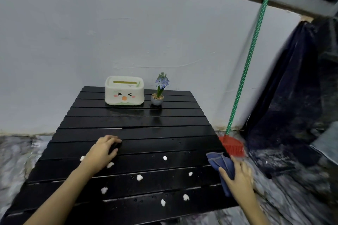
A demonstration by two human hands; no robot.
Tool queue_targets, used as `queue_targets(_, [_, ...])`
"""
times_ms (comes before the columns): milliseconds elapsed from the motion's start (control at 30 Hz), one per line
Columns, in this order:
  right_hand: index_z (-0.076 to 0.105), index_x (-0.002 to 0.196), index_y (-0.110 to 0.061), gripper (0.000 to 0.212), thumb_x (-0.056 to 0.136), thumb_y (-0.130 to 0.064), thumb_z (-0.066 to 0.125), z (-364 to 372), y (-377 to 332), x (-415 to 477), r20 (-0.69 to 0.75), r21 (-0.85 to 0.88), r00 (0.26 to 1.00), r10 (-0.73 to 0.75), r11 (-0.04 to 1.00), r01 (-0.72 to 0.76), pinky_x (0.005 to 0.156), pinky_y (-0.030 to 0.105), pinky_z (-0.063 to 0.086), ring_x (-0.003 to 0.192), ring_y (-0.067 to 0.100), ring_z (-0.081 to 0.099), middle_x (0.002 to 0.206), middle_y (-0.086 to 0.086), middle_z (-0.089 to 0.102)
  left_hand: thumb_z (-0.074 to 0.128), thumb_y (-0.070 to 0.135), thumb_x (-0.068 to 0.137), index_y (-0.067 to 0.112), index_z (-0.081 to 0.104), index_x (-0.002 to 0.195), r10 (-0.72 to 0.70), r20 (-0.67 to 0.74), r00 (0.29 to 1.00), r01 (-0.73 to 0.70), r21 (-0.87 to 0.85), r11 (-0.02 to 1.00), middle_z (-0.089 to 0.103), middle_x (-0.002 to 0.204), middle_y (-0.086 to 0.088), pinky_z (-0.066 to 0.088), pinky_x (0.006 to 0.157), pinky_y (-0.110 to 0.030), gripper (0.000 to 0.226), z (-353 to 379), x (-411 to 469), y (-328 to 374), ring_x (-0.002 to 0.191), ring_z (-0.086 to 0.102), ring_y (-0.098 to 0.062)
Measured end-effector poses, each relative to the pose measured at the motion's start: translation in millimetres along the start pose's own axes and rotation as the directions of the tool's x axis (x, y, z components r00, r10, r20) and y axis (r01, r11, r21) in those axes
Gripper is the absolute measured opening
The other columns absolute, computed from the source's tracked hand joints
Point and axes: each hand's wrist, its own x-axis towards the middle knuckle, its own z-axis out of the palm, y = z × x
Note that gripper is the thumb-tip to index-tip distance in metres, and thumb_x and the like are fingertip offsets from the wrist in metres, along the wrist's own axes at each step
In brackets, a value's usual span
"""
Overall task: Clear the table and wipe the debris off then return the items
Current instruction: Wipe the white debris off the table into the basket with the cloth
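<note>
A black slatted table (139, 126) fills the middle of the view. At its far end stand a white tissue box with a cartoon face (124, 91) and a small potted blue flower (158, 91). Several white debris bits (139, 177) lie scattered over the near half. My left hand (102, 151) rests on the table left of centre, fingers curled around a dark shape that I cannot tell apart from the black slats. My right hand (237, 177) is at the table's right edge, gripping a folded blue cloth (219, 161).
A broom with a red head (233, 145) and a green dotted handle leans on the white wall right of the table. Dark fabric (285, 97) hangs at the far right. The floor around the table is grey and mottled.
</note>
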Motion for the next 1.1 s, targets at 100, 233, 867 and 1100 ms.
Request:
queue_targets(100, [0.041, 0.131, -0.005, 0.062, 0.08, -0.03, 0.066, 2, 0, 3, 0.013, -0.028, 1.0, -0.006, 1.0, 0.006, 0.097, 0.049, 0.034, 0.116, 0.041, 0.039, 0.121, 0.023, 0.048, 0.053, 0.016, 0.086, 0.017, 0.053, 0.118, -0.004, -0.004, 1.0, 0.004, -0.01, 1.0, 0.048, 0.133, -0.004, 0.038, 0.1, -0.037, 0.032, 2, -2, -1, 0.121, 0.043, -0.024])
queue_targets(233, [0.055, 0.115, 0.002, 0.039, 0.082, -0.017, 0.064, 12, -12, 0, -0.067, -0.074, 0.996, -0.051, 0.996, 0.046, 0.084, 0.047, 0.044, 0.1, 0.04, 0.049, 0.102, 0.024, 0.054, 0.054, 0.015, 0.086, 0.017, 0.055, 0.116, 0.012, -0.044, 0.999, -0.013, -0.029, 1.0, 0.05, 0.132, -0.005, 0.039, 0.098, -0.039, 0.031, 4, -4, -3, 0.119, 0.045, -0.026])
queue_targets(867, [0.067, 0.097, -0.018, 0.016, 0.089, -0.015, 0.054, 57, -172, -71, 0.167, 0.475, 0.852, -0.497, 0.797, 0.372, 0.065, 0.003, 0.036, 0.071, -0.005, 0.051, 0.079, -0.008, 0.048, 0.055, 0.015, 0.084, 0.021, 0.055, 0.115, -0.036, -0.148, 0.988, 0.024, -0.083, 0.996, 0.055, 0.127, -0.003, 0.036, 0.102, -0.042, 0.032, -18, -18, 1, 0.122, 0.042, -0.025])
queue_targets(1100, [0.065, 0.103, 0.0, 0.021, 0.085, -0.008, 0.059, 27, -123, 14, 0.025, 0.31, 0.958, -0.285, 0.914, 0.263, 0.071, 0.027, 0.036, 0.088, 0.035, 0.059, 0.089, 0.019, 0.06, 0.055, 0.009, 0.085, 0.018, 0.056, 0.115, -0.187, -0.248, 0.951, 0.14, -0.193, 0.971, 0.059, 0.111, 0.003, 0.036, 0.086, -0.028, 0.031, -57, -94, -38, 0.105, 0.051, -0.016])
